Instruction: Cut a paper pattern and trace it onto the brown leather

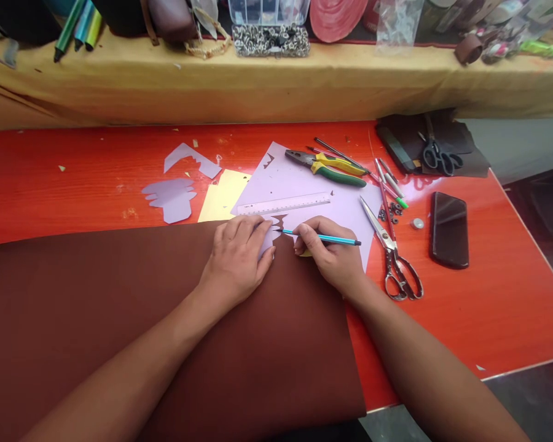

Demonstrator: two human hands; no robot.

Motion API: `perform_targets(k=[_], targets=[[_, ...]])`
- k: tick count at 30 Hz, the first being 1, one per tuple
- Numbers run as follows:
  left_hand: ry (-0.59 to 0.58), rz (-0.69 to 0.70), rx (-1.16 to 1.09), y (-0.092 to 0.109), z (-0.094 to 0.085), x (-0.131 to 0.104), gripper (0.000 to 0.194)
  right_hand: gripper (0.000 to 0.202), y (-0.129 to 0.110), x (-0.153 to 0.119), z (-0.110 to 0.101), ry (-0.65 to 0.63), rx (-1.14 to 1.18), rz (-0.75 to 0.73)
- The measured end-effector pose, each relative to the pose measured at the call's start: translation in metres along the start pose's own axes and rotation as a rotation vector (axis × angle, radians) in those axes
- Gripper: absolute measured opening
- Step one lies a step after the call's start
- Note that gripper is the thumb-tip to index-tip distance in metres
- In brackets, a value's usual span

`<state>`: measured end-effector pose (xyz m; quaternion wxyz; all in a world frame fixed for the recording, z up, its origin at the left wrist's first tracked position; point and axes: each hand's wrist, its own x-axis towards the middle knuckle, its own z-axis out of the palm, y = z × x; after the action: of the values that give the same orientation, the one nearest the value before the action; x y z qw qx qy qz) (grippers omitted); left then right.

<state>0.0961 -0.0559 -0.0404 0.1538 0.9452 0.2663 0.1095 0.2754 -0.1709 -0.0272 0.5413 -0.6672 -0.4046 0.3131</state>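
While the left hand (237,253) lies flat and spread over a paper template (268,242) on the brown sheet (276,350), the right hand (335,256) pinches a blue pen (334,239), tip at the template's edge; silver scissors (389,242) lie nearby on the red counter (507,276).

A hand could pass over the brown sheet (87,282) left of the left hand (237,252), or across the near-right red tabletop (479,313). Fabric scissors (389,242) and smartphone (449,230) obstruct the right; ruler (283,204), pliers (317,164) and yellow-draped ledge (258,86) the far side.
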Motion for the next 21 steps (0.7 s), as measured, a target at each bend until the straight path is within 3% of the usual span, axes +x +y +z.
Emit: perform_targets(k=[21], targets=[[-0.002,0.001,-0.006,-0.0008,0.0006,0.0003,0.045,0.037,0.0020,-0.0005,-0.0017,0.031,0.046,0.064]])
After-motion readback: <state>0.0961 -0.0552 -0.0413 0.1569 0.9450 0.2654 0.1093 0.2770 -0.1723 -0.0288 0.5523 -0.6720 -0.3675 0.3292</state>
